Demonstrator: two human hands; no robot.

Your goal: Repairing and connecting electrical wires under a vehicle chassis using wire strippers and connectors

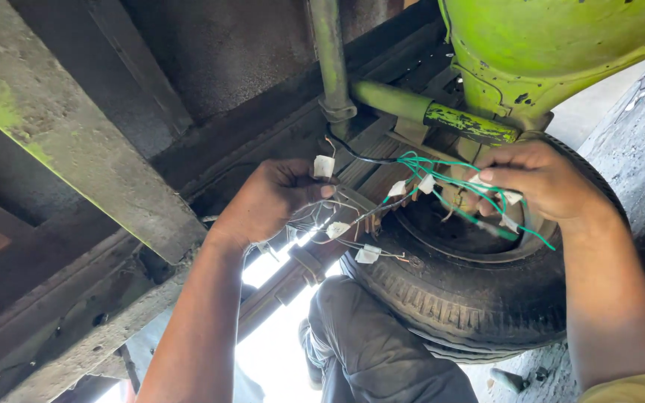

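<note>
Your left hand grips the tagged wire bundle; your right hand seemingly pinches green wires above the tyre.

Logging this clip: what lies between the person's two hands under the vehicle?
In the head view, a bundle of thin wires with small white tags spans from the left hand to the right hand, which grips green wires.

Tight for my fingers: tire below, green pipe and beam above, tagged wires strung across the gap between them.
</note>
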